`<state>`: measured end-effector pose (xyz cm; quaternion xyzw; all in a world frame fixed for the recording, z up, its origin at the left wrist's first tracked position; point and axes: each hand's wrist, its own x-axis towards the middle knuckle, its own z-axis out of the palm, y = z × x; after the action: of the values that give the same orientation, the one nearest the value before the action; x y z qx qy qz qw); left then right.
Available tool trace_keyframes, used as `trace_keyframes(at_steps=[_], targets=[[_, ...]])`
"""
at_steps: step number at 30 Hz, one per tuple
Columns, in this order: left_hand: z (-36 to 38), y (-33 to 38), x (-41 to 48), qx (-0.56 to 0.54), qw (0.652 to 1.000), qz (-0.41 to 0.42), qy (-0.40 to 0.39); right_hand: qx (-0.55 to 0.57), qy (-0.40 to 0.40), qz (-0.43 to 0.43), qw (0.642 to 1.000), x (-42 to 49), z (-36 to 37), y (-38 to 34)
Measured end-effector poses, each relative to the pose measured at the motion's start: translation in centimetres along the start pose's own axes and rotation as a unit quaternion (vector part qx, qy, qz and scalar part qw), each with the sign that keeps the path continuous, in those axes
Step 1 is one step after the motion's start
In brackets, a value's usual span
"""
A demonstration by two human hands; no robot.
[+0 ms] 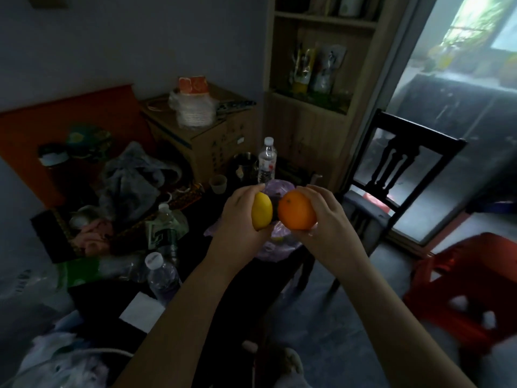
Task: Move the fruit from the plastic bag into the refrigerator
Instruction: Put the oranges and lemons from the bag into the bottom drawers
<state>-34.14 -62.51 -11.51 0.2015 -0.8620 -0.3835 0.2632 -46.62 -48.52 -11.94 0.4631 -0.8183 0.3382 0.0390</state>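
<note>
My left hand [237,219] is curled round a yellow lemon [262,210], thumb low and fingertips over the top. My right hand [328,217] cups an orange [296,210], fingers wrapped over its far side. Both hands are full, a firm grip on each, and the two fruits sit just beside each other in the air, almost touching.

Right under them is the purple plastic bag [275,249], crumpled open on the dark table [195,236]. Both fruits are out of it and above it. I think there's a bit of yellow down in the folds, maybe another fruit, but it's too dim to be sure.

So I'd say I'm at the handover point: fruit picked, not yet stowed. Next comes the carry to the refrigerator, and I can't see one from here, so I'll have to turn and find it. With both hands busy, the door is the snag. I'll need to shift both fruits into one hand or set one down to pull it open. The orange is big and round, so I'd rather not stack the two in one palm.

Further out, a water bottle [267,161] stands just behind the bag and a cardboard box [201,141] sits beyond it. A dark chair [391,175] is on my right near the doorway, a red stool [461,275] closer in. I'll have to step around those.
</note>
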Motion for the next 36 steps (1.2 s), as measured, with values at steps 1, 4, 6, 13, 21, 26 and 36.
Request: trace_keyframes(at_steps=[1,4,6,13,21,26,36], targets=[[0.0,0.4,-0.8,0.005,1.000,0.012,-0.005,-0.004,0.002,0.006,1.000,-1.1,-0.3,-0.4],[0.4,1.8,-3.1,0.013,0.999,0.038,-0.024,-0.010,0.029,0.017,0.999,-4.6,-1.5,-1.2],[0.8,2.5,-4.3,0.022,0.997,0.064,-0.026,-0.013,0.057,0.033,0.998,-7.1,-2.4,-1.5],[3.0,5.3,-7.7,0.027,0.986,0.144,-0.076,-0.060,0.132,0.094,0.985,-15.3,-6.5,-2.3],[6.4,12.1,-12.1,-0.009,0.963,0.225,-0.147,-0.130,0.162,0.174,0.963,-24.2,-11.9,-4.1],[8.1,16.0,-15.8,-0.028,0.950,0.254,-0.181,-0.146,0.176,0.199,0.953,-29.5,-14.9,-5.4],[16.9,27.5,-32.1,-0.112,0.876,0.339,-0.324,-0.192,0.269,0.323,0.887,-52.0,-23.3,-9.0]])
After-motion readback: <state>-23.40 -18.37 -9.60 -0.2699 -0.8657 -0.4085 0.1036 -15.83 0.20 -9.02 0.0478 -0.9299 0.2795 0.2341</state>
